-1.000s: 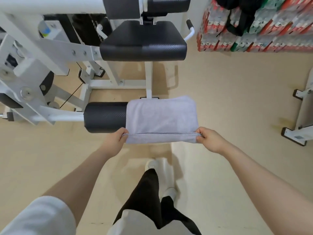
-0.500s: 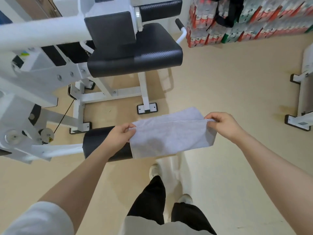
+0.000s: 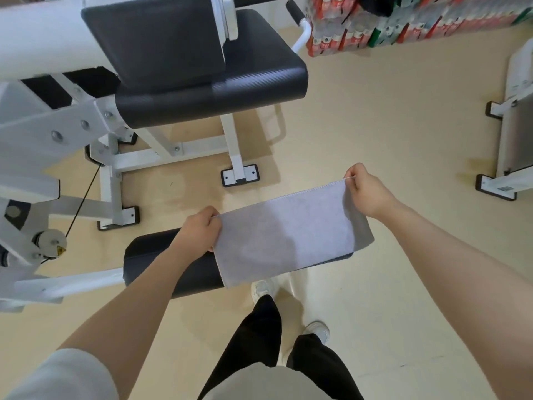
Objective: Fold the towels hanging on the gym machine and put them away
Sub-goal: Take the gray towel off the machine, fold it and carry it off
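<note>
Your grey towel [image 3: 288, 238] is stretched flat between your two hands, its far hemmed edge running taut from left-near to right-far, its near edge hanging loose over the right end of the black roller pad [image 3: 173, 264] of the gym machine [image 3: 57, 134]. To the right of the towel the beige floor [image 3: 389, 134] lies open as far as the white frame [image 3: 513, 140] at the right edge and the stacked bottle packs [image 3: 403, 21] at the far wall. To the left and far side the room is tighter: the black seat pad [image 3: 210, 93] and the machine's white legs stand just beyond the towel. Your left hand [image 3: 199, 232] has its grip curled around the towel's left far corner, knuckles up, forearm crossing over the roller pad. Your right hand [image 3: 366, 192] pinches the right far corner, held farther away than the left, arm nearly straight. Your shoes [image 3: 288, 307] stand on the floor below the towel.
</note>
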Tool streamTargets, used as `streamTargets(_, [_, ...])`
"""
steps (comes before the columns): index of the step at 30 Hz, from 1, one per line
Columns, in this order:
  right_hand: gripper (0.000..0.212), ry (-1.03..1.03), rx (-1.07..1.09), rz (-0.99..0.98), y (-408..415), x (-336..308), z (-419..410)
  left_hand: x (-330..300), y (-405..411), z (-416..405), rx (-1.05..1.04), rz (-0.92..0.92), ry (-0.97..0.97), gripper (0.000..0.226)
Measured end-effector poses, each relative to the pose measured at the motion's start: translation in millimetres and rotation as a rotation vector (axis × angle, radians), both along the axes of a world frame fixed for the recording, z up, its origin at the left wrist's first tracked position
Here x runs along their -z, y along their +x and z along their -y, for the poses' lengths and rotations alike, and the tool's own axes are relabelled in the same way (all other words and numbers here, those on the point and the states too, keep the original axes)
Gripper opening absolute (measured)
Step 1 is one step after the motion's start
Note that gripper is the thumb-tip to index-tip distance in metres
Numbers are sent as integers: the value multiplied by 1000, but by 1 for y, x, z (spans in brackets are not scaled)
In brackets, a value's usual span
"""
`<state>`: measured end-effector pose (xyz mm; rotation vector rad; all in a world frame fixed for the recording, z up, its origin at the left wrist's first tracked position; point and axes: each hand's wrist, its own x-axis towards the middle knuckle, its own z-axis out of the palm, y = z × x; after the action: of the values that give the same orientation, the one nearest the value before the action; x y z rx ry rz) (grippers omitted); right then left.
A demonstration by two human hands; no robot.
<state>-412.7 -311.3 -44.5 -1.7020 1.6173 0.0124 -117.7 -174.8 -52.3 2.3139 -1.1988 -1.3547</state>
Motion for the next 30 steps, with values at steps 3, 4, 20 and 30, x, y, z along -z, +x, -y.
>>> streamTargets(3, [22, -31, -47, -134, 8, 3, 7, -1, 2, 4, 20, -1, 1, 19])
streamTargets(4, [23, -43, -51, -187, 12, 5, 9, 0, 2, 5, 28, 10, 11, 18])
streamTargets(20, [65, -89, -681, -211, 56, 25, -81, 38, -56, -16, 734, 445, -407, 51])
streamTargets(30, [47, 267, 328, 27, -19, 24, -56, 31, -63, -13, 798, 467, -219, 93])
